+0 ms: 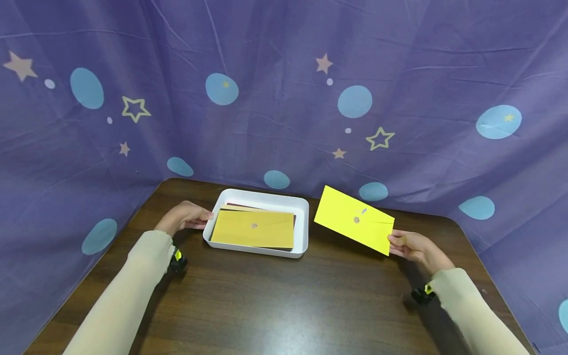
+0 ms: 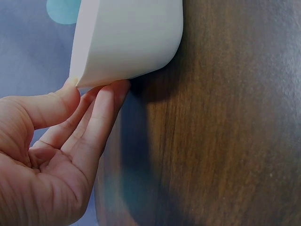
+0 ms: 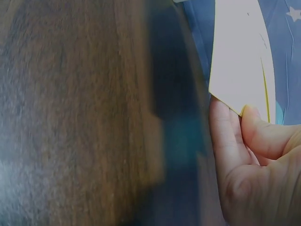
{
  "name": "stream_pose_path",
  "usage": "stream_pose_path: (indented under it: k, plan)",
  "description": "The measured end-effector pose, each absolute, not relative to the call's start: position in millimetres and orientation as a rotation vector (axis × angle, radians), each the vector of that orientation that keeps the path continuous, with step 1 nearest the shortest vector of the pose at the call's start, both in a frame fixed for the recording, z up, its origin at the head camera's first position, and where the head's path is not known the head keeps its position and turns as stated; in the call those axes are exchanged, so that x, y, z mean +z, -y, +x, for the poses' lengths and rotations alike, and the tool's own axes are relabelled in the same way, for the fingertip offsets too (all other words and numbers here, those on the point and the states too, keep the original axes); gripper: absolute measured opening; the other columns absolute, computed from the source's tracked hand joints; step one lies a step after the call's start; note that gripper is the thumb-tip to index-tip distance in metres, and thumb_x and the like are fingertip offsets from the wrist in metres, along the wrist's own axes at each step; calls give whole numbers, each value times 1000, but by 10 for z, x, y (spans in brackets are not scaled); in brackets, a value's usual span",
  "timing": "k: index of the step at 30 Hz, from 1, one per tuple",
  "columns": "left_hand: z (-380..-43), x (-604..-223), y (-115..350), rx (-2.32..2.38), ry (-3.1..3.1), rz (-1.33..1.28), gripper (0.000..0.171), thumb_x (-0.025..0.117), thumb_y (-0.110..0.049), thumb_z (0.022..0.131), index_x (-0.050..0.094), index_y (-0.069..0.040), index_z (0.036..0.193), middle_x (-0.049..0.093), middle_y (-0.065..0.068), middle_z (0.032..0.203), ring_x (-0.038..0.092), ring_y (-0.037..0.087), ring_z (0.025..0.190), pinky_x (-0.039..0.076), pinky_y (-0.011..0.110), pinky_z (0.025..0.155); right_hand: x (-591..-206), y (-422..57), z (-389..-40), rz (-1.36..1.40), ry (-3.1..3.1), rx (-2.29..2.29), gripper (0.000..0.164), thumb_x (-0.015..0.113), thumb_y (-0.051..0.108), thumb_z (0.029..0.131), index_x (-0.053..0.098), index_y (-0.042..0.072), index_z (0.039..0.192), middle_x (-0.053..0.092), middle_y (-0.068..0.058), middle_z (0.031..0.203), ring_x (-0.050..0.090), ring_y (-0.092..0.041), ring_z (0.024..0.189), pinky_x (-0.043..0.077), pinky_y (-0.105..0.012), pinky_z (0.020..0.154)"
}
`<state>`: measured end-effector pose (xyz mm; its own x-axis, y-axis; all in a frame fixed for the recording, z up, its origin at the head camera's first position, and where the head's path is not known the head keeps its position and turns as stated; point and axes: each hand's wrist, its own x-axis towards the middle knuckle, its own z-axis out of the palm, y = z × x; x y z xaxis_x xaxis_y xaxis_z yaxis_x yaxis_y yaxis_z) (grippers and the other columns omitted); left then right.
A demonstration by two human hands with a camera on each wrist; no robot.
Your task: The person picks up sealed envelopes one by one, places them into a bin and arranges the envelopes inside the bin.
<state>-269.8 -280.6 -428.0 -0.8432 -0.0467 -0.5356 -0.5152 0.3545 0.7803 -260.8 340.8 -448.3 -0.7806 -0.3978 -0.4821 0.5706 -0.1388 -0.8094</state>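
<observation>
At the left end of a white tray [image 1: 301, 214], my left hand [image 1: 188, 216] holds the rim, thumb on the edge and fingers against the outer wall [image 2: 136, 42]. Inside the tray lies a stack of envelopes, a mustard-yellow envelope [image 1: 270, 231] with a small round seal on top. Cream and dark red edges show beneath it. To the tray's right, my right hand [image 1: 410, 245] pinches a bright yellow envelope [image 1: 341, 214] by its right end. That envelope is tilted and raised over the table, its flap side and round seal showing.
The dark brown wooden table [image 1: 284, 296] has rounded far corners. Close behind it hangs a purple curtain [image 1: 284, 123] with stars and blue spots, also running along both sides. A dark wrist camera [image 1: 423, 295] sits under the right sleeve.
</observation>
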Motion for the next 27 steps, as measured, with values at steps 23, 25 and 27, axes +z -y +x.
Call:
stream_pose_path:
  k: [23, 25, 27]
  plan:
    - [-2695, -4300, 2820, 1508, -2188, -479, 23, 66, -5, 97, 67, 11, 114, 68, -5, 69, 66, 4, 65, 64, 19, 67, -4220, -3043, -2570, 76, -1602, -1797, 32, 45, -4, 105, 71, 15, 98, 75, 1, 91, 74, -13, 86, 66, -28, 83]
    - [-2698, -4300, 2821, 1504, -2190, -478, 24, 66, -5, 97, 67, 11, 115, 68, -5, 69, 66, 4, 65, 64, 20, 67, -4195, -3005, -2557, 73, -1615, -1792, 31, 46, -5, 104, 70, 14, 98, 74, 1, 91, 74, -13, 86, 66, -28, 83]
    - [-2704, -4300, 2820, 1501, -2192, -482, 28, 66, -5, 97, 65, 13, 119, 68, -5, 70, 66, 4, 65, 64, 20, 67, -4170, -2965, -2544, 71, -1624, -1789, 31, 45, -6, 104, 69, 13, 99, 74, 1, 90, 74, -13, 85, 66, -28, 83]
